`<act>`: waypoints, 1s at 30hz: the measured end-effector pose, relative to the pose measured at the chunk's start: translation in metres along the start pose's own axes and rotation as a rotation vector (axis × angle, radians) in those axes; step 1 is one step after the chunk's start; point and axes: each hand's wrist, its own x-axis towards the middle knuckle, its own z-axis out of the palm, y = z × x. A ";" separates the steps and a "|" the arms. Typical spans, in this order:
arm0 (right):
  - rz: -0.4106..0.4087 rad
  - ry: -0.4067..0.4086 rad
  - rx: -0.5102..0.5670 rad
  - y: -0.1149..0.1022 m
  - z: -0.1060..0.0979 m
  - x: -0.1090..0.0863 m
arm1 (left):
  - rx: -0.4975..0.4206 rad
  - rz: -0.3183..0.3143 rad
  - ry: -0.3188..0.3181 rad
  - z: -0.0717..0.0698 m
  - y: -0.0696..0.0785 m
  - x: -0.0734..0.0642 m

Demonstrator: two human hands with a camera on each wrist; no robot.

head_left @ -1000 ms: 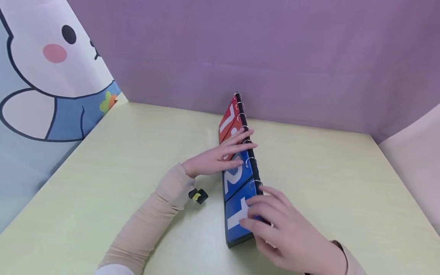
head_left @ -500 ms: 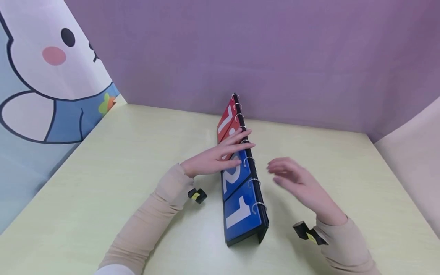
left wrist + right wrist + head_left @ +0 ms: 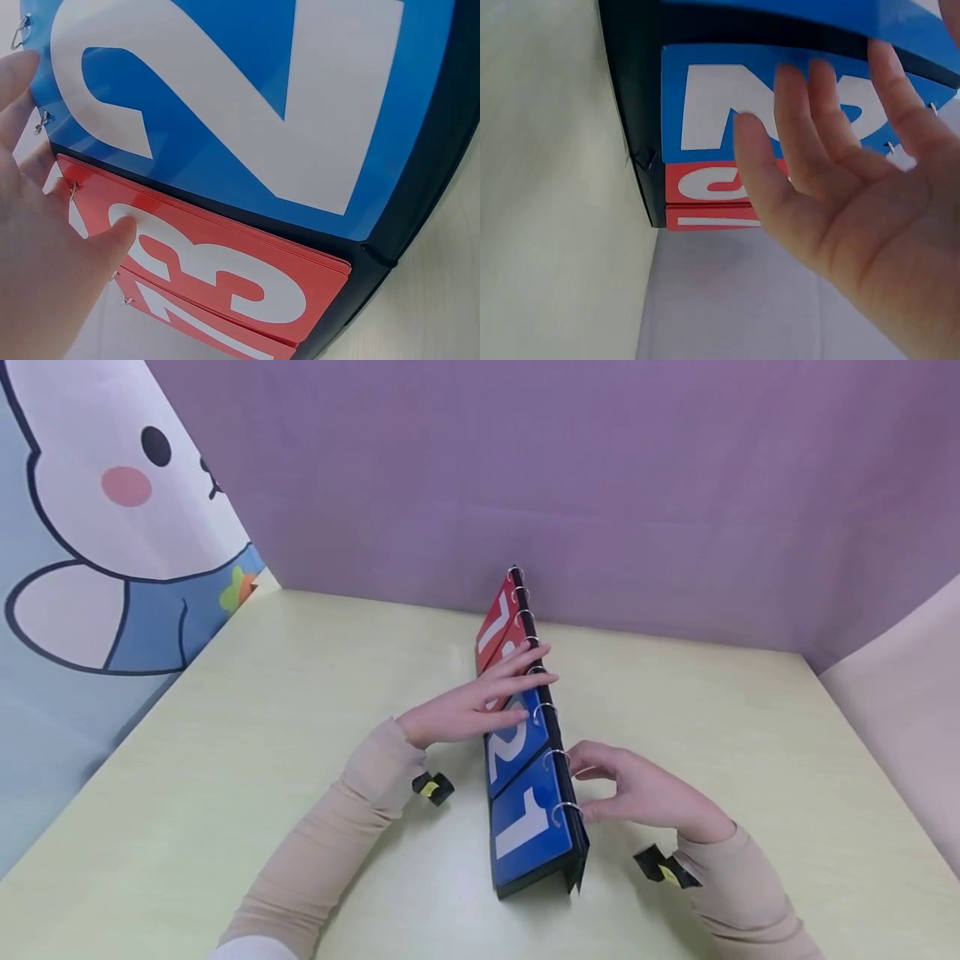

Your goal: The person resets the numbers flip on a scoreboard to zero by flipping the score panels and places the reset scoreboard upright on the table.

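A tent-shaped flip scoreboard [image 3: 528,810] stands on the table, black-framed, with red and blue number cards hung on metal rings along its top ridge. My left hand [image 3: 480,703] rests across the ridge near the middle, fingers spread. In the left wrist view its thumb lies against a red card [image 3: 247,281] below a blue card [image 3: 300,150]. My right hand [image 3: 637,785] is at the scoreboard's right face, near its front end. In the right wrist view its fingers are spread and slightly bent before a blue card [image 3: 705,105], one fingertip right at the edge of the nearest blue card.
The pale table [image 3: 360,652] extends on both sides of the scoreboard, up to a purple backdrop [image 3: 465,468]. A cartoon-printed cloth [image 3: 67,610] hangs at the left. Small black wrist cameras with yellow marks sit at both sleeves.
My right hand has left the near blue cards on the left face, swung over to the right and come in against the right face. My left hand has stayed on the ridge.
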 end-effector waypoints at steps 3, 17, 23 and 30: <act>0.013 -0.048 -0.054 0.000 -0.006 -0.005 | 0.000 0.005 -0.003 0.000 0.000 0.000; 0.243 -0.095 -0.167 -0.006 -0.049 -0.036 | 0.004 -0.019 0.001 0.001 -0.002 0.001; 0.247 -0.102 -0.164 -0.007 -0.048 -0.035 | 0.010 -0.015 0.004 0.001 -0.002 0.002; 0.171 -0.156 -0.145 -0.001 -0.049 -0.035 | 0.013 -0.005 0.005 0.001 -0.001 0.001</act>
